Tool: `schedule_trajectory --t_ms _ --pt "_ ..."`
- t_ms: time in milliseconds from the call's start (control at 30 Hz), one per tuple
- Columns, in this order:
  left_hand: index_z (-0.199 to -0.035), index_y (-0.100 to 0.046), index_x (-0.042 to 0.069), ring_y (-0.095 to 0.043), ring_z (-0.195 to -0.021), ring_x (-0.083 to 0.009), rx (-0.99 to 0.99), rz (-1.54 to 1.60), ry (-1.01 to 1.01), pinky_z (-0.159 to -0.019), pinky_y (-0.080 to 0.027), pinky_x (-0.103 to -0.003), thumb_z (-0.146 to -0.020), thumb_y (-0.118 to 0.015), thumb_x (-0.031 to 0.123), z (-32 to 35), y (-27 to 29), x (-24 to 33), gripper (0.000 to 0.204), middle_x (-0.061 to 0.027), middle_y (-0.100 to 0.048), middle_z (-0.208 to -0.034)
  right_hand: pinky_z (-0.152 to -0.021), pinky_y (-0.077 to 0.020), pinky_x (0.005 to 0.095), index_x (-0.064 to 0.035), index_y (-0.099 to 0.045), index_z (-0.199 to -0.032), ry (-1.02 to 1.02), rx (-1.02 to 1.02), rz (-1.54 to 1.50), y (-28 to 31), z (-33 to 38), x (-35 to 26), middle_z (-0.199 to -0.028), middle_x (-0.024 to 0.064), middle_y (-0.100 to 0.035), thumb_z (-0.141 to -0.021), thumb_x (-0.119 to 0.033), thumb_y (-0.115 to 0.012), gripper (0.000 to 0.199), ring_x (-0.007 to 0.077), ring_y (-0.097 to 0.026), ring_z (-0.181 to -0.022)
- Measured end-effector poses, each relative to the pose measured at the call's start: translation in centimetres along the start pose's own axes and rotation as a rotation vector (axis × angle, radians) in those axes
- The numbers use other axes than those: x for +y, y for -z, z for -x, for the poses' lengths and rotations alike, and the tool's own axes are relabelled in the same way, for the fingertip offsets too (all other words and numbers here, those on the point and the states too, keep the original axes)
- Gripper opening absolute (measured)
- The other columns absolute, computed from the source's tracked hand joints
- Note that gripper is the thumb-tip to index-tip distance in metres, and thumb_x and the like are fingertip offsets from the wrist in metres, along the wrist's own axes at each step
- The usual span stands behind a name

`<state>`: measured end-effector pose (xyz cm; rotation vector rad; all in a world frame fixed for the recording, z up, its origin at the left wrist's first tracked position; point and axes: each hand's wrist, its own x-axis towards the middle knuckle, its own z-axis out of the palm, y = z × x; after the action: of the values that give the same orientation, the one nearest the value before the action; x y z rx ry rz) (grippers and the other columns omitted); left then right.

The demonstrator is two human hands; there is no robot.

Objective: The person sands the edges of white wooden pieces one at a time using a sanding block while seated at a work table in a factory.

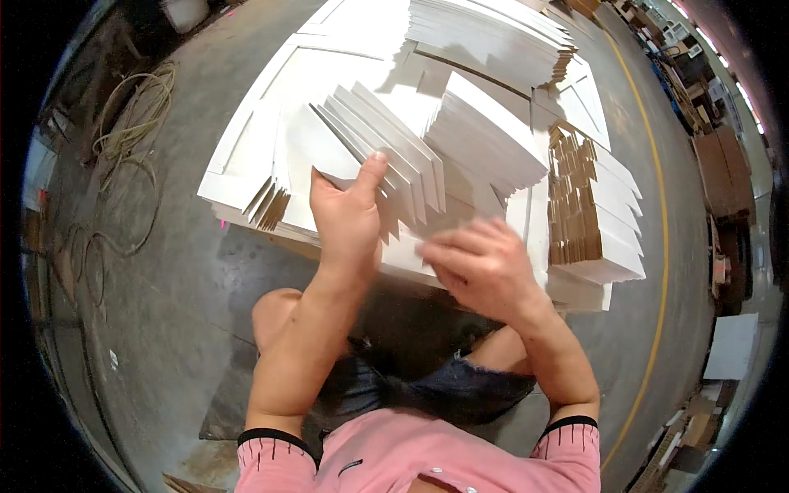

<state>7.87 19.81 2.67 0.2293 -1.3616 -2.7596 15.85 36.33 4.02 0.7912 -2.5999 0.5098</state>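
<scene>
My left hand (349, 218) grips several white cardboard sheets (394, 135) near their lower edge, its thumb on top. The sheets fan apart like pages, tilted up over the work surface. Just right of their lower corners is my right hand (485, 263), fingers curled inward and smeared by motion; anything in them cannot be made out. Beyond it a thick stack of white cardboard (485, 135) leans in the middle. A smaller bundle of white sheets (271, 197) with brown edges lies to the left of my left hand.
White panels (246, 156) form the work surface. A brown-edged cardboard pile (592, 205) stands at its right, a long white row (493, 41) at the back. Coiled hose (136, 115) lies on the floor at left. Brown boxes (723, 168) stand beyond the yellow floor line (657, 181).
</scene>
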Motion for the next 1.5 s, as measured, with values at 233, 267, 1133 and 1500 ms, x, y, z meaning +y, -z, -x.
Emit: schedule_trajectory --t_ms 233,267,1133,1500 --pt "-0.138 -0.042 -0.001 -0.059 -0.114 -0.0231 -0.05 0.022 -0.004 -0.1 -0.048 -0.036 -0.092 -0.063 0.0 0.0 0.3 -0.6 0.05 -0.0127 -0.057 -0.127 -0.07 -0.0481 0.033 -0.0173 -0.075 -0.097 0.069 0.266 0.165 -2.0 -3.1 0.0 -0.098 -0.006 -0.07 -0.071 -0.013 -0.071 0.027 0.0167 -0.064 -0.081" --pt "-0.139 -0.042 -0.001 -0.058 -0.114 -0.0231 -0.039 0.022 -0.025 -0.101 -0.047 -0.036 -0.092 -0.063 0.0 -0.1 0.2 -0.4 0.051 -0.0124 -0.057 -0.127 -0.069 -0.0487 0.0338 -0.0176 -0.074 -0.098 0.083 0.254 0.149 -2.2 -2.5 -0.3 -0.098 -0.0045 -0.07 -0.072 -0.015 -0.071 0.026 0.0175 -0.064 -0.082" --pt "-0.138 -0.042 -0.001 -0.056 -0.117 -0.0229 -0.013 0.01 -0.05 -0.104 -0.044 -0.038 -0.092 -0.066 0.003 -1.0 1.0 -0.6 0.052 -0.0119 -0.057 -0.127 -0.074 -0.0493 0.0346 -0.0166 -0.071 -0.106 -0.438 -0.119 -0.319 -1.8 2.1 1.6 -0.08 0.0049 -0.07 -0.08 -0.014 -0.079 0.028 0.0228 -0.066 -0.071" --pt "-0.14 -0.04 -0.001 -0.058 -0.116 -0.025 -0.118 -0.018 0.094 -0.101 -0.049 -0.038 -0.092 -0.065 0.004 1.1 -0.6 -0.6 0.055 -0.0137 -0.057 -0.125 -0.084 -0.056 0.0314 -0.0018 -0.04 -0.145 -0.765 0.203 -0.957 -2.3 -1.0 0.9 -0.113 0.0136 -0.065 -0.09 -0.027 -0.076 0.071 0.0202 -0.066 -0.102"
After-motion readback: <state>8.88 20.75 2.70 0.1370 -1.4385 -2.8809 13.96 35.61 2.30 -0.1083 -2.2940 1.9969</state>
